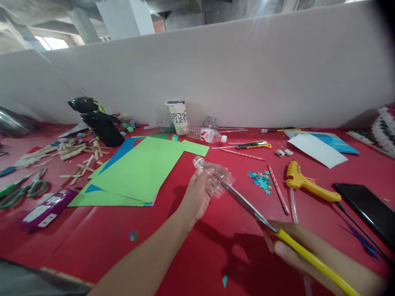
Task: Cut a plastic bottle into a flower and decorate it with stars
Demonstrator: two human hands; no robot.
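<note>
Clear bottle (219, 172) (scissors (285, 238) against it) in left hand (196, 194)

Red surface (173, 275), lime-green paper (145, 164), scissors (286, 239) yellow at the handle.
Colourless, see-through plastic bottle (222, 172); far bottle (206, 135) with a red-and-white label; white cup (178, 117) patterned with dark lettering; black flask (100, 125); purple-and-white device (49, 209) at left; to the right, yellow glue gun (311, 187), blue-teal stars (261, 181), black phone (367, 209).

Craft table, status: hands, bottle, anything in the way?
Left hand gripping clear bottle. Right hand on yellow-handled scissors, pointed at bottle. Glue gun near right hand, possible snag.
</note>
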